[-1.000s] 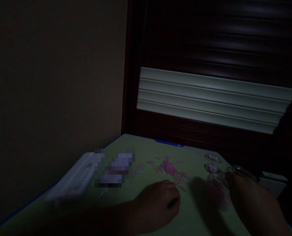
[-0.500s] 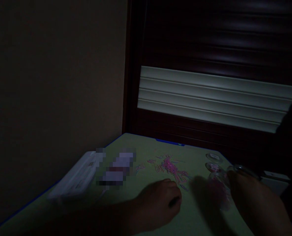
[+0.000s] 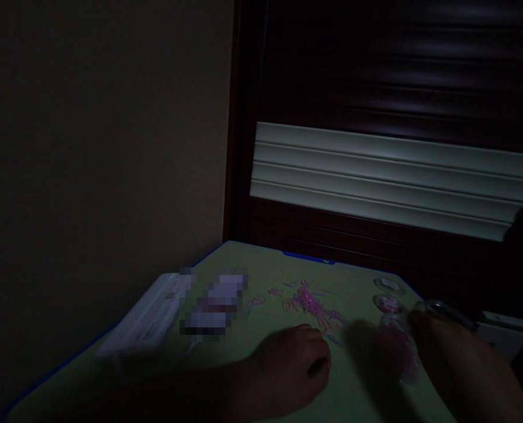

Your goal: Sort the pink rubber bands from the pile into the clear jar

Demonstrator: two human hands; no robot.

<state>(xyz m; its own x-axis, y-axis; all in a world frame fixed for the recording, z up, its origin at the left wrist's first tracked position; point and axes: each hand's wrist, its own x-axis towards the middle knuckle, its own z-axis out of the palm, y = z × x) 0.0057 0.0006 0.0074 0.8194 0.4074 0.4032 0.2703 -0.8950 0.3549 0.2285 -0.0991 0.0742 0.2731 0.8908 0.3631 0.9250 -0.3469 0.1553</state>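
Left hand (image 3: 290, 367) curls near pink pieces (image 3: 309, 301), right hand (image 3: 453, 346) beside a pink-filled container (image 3: 397, 349); I cannot tell either grip

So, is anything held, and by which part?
Can't tell for either: the right fingers are by the upper end of a clear, pink-filled container, perhaps gripping it; the left hand hides its palm.

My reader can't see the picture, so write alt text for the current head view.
A person's curled left hand is near scattered pink pieces on a dimly lit green table; the right hand is at a see-through package with pink contents. A white case lies to the left.
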